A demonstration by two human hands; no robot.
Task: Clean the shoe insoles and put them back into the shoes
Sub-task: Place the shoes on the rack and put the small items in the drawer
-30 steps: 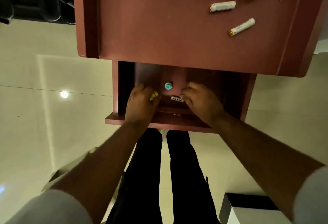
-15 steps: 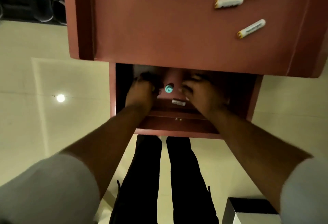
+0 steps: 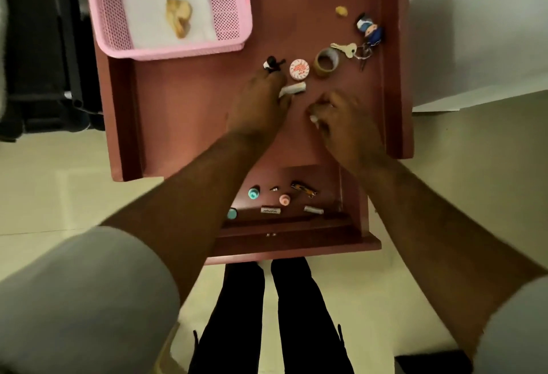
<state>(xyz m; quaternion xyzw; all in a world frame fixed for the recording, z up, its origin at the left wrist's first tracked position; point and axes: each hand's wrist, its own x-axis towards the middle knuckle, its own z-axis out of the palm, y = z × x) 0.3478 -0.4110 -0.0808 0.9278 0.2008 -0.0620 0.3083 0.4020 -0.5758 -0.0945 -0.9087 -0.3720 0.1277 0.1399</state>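
No shoe or insole is in view. On the reddish-brown table top [image 3: 192, 112], my left hand [image 3: 258, 106] pinches the left end of a short white tube [image 3: 295, 89], which lies flat on the wood. To its right, my right hand [image 3: 345, 121] is curled over a second white tube [image 3: 313, 118]; only that tube's tip shows between my fingers. Below the table edge the open drawer [image 3: 296, 243] shows, with neither hand in it.
A pink mesh basket [image 3: 178, 51] with white paper and a yellowish scrap stands at the back left. A round tin [image 3: 299, 69], tape roll [image 3: 326, 62], keys [image 3: 348, 48] and doll keychain [image 3: 369, 28] lie beyond my hands. The drawer holds a teal cap [image 3: 253, 193], a pink cap [image 3: 284, 199] and small bits.
Both hands have come out of the drawer and up onto the table top, each onto a white tube. The view has tilted up, bringing the basket into sight.
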